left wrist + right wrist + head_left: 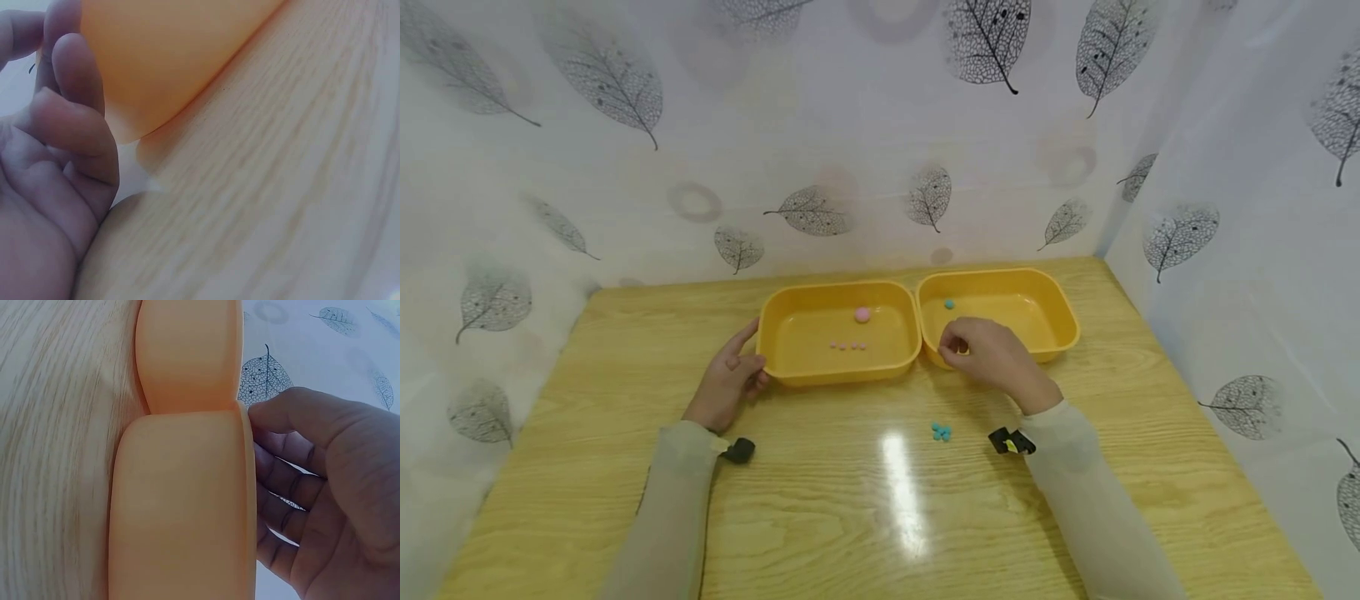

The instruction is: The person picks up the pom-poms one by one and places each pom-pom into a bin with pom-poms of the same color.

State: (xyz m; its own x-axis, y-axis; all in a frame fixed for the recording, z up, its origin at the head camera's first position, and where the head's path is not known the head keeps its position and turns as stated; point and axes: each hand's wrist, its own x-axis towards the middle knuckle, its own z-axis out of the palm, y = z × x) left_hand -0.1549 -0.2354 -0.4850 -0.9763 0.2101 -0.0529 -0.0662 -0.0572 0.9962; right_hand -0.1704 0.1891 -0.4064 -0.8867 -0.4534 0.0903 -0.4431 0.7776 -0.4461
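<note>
At the left end of the left yellow tray (838, 375), my left hand (726, 383) grips the rim, thumb near the front corner and fingers along the outside wall. The left wrist view shows several fingers (78, 119) bent beside that wall. My right hand (988, 354) is over the front left part of the right yellow tray (1060, 333). Its thumb and fingers are bent inward; in the right wrist view the tray's rim hides the fingertips, so whether they pinch anything is unclear. A small blue ball (949, 304) lies in that tray.
The left tray holds a pink ball (862, 315) and a row of several tiny pink pieces (842, 346). A cluster of several small blue pieces (941, 432) lies on the wooden table (820, 500) in front. A leaf-patterned curtain (850, 150) stands behind.
</note>
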